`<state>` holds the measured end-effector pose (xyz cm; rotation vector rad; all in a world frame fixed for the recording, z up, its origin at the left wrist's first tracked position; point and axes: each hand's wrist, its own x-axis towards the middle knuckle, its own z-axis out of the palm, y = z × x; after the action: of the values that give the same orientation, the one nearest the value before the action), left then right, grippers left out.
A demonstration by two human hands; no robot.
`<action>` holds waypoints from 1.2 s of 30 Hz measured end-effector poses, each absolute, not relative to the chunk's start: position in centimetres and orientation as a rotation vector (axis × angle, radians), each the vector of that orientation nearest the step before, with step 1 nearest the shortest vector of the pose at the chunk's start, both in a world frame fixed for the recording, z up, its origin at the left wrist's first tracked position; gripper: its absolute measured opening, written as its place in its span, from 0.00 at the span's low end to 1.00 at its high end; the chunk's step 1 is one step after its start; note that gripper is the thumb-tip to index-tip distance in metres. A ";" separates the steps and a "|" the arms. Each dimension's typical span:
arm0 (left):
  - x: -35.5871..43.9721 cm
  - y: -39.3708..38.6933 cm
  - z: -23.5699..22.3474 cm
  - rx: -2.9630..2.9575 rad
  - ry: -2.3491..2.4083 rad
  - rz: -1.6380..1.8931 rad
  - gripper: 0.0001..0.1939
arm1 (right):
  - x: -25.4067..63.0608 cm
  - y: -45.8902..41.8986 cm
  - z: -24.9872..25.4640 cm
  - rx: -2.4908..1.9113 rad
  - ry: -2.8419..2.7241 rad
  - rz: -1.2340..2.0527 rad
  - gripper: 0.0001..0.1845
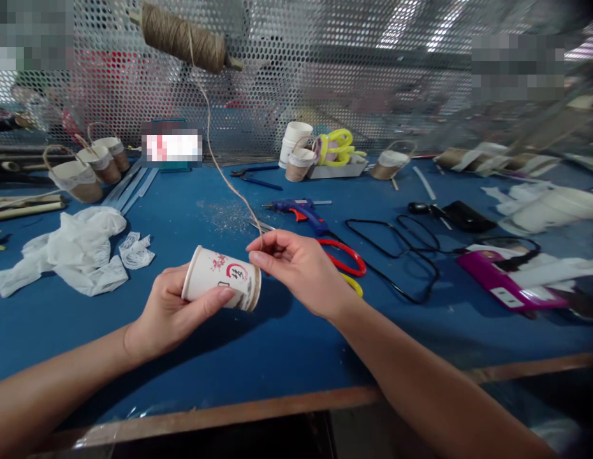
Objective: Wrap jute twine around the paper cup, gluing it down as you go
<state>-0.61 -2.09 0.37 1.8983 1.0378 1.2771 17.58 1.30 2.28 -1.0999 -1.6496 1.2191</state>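
My left hand (175, 306) is closed around a white paper cup (215, 264) with red and black print, tipped on its side above the blue table. Twine circles the cup near its base. Between thumb and fingers, my right hand (296, 268) pinches the brown twine (224, 175) beside that end of the cup. The strand runs up to a large twine spool (182, 38) hung at the perforated metal screen. Just beyond my right hand lie scissors with red and yellow handles (347, 258), partly hidden by it, and a blue glue gun (301, 210).
Twine-wrapped cups with handles (81, 178) stand at the back left, near crumpled white lace (81, 248). Pliers (258, 178), white paper cups (296, 137) and a yellow coil (337, 146) sit behind. A black cord (396, 290) and purple power strip (507, 284) lie right.
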 end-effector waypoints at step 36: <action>-0.6 -1.2 -0.2 1.640 1.226 1.305 0.09 | 17.5 0.8 2.7 -1.095 -1.763 1.488 0.09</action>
<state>-0.62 -1.21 -0.21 1.6401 1.2263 1.3055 17.49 0.76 2.68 -1.0948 -1.7633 1.4879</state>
